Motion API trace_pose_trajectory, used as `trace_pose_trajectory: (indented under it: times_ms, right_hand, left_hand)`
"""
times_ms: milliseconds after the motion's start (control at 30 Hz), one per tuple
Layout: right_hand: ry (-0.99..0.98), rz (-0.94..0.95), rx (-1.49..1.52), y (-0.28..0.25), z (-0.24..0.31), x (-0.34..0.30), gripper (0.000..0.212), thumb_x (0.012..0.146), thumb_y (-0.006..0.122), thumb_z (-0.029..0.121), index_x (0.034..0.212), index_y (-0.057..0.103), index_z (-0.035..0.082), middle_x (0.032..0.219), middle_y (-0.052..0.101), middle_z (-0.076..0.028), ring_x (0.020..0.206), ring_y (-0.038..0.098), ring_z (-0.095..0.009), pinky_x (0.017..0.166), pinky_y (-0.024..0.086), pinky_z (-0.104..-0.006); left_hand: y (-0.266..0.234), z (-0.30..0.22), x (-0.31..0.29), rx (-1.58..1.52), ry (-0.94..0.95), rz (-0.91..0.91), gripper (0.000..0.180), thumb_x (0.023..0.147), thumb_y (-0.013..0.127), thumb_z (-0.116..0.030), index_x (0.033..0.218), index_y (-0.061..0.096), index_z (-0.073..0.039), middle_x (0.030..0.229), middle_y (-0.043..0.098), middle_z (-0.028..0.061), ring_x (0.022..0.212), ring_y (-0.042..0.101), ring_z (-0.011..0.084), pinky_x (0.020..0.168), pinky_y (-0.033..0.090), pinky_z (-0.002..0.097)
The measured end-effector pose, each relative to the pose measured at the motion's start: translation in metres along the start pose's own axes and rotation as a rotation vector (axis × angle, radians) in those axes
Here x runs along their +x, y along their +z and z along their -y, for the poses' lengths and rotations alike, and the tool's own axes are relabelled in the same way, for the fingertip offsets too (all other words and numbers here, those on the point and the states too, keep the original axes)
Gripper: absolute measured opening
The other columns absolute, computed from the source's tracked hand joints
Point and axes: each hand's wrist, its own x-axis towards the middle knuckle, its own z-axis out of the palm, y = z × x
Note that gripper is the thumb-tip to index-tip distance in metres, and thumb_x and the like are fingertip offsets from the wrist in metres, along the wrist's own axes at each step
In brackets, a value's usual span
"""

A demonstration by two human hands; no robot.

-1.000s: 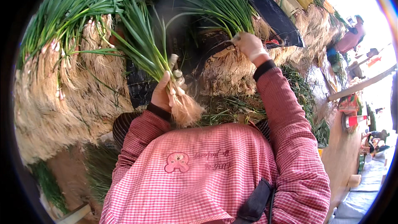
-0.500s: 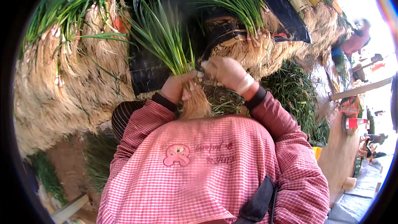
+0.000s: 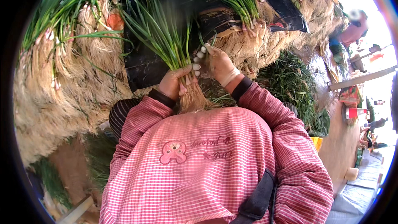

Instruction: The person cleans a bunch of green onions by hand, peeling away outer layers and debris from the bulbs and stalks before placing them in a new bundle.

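My left hand (image 3: 174,82) is closed round the stems of a bunch of green garlic (image 3: 166,43), just above the pinkish bulbs. Its long green leaves fan up and away to the left, and its pale roots (image 3: 194,98) hang toward my apron. Close by on the right, my right hand (image 3: 222,63) is raised with thumb and fingers pinched together. A thin green leaf strip (image 3: 208,40) curls out at its fingertips. White coverings (image 3: 196,66) show on fingertips between the two hands.
Heaped green garlic (image 3: 62,58) with thick roots lies at the left. Another bunch (image 3: 242,6) rests beside black plastic sheeting (image 3: 143,68) at the back. Loose green leaves (image 3: 286,83) are piled to the right. Beyond stand a red-and-white cone (image 3: 354,113) and a person (image 3: 354,31).
My right hand has shifted slightly up, and a thin leaf strip now shows at its fingertips. My left hand still holds the bunch in nearly the same place.
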Motion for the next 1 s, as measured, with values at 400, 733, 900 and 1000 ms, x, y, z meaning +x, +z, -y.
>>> trace_pose_trajectory:
  times_ms: [400, 733, 900, 1000]
  right_hand:
    - [-0.528, -0.371, -1.807, -0.040, 0.105, -0.039, 0.024, 0.092, 0.058, 0.027, 0.106, 0.065, 0.008, 0.096, 0.069, -0.013, 0.088, 0.068, -0.026, 0.078, 0.055, -0.0390]
    - [-0.378, -0.865, -2.357, -0.042, 0.177, 0.018, 0.039, 0.076, 0.074, 0.033, 0.100, 0.068, 0.003, 0.090, 0.069, -0.018, 0.087, 0.068, -0.034, 0.079, 0.053, -0.0435]
    - [-0.510, -0.633, -2.399, -0.025, 0.131, -0.008, 0.032, 0.086, 0.068, 0.029, 0.101, 0.054, 0.004, 0.073, 0.063, -0.014, 0.071, 0.067, -0.029, 0.064, 0.055, -0.0386]
    - [-0.548, -0.617, -2.104, -0.003, 0.077, -0.024, 0.033, 0.091, 0.061, 0.027, 0.108, 0.048, 0.003, 0.069, 0.062, -0.010, 0.057, 0.064, -0.024, 0.053, 0.054, -0.0361]
  left_hand:
    - [0.014, -0.016, -0.011, -0.274, 0.275, 0.204, 0.048, 0.091, 0.064, -0.013, 0.134, 0.044, -0.010, 0.095, 0.059, 0.0073, 0.080, 0.059, 0.0174, 0.066, 0.056, 0.0319]
    - [0.006, -0.016, 0.004, -0.572, 0.094, 0.466, 0.057, 0.092, 0.057, -0.006, 0.144, 0.033, -0.007, 0.094, 0.054, 0.0037, 0.077, 0.050, 0.0126, 0.067, 0.048, 0.0260]
    - [0.012, -0.014, 0.003, -0.477, 0.125, 0.271, 0.035, 0.086, 0.060, 0.002, 0.117, 0.053, -0.011, 0.134, 0.053, 0.0093, 0.107, 0.058, 0.0220, 0.074, 0.052, 0.0303]
    - [0.017, -0.008, 0.010, -0.366, 0.110, 0.289, 0.033, 0.089, 0.061, -0.004, 0.120, 0.052, -0.011, 0.147, 0.043, 0.0126, 0.130, 0.048, 0.0259, 0.089, 0.053, 0.0350]
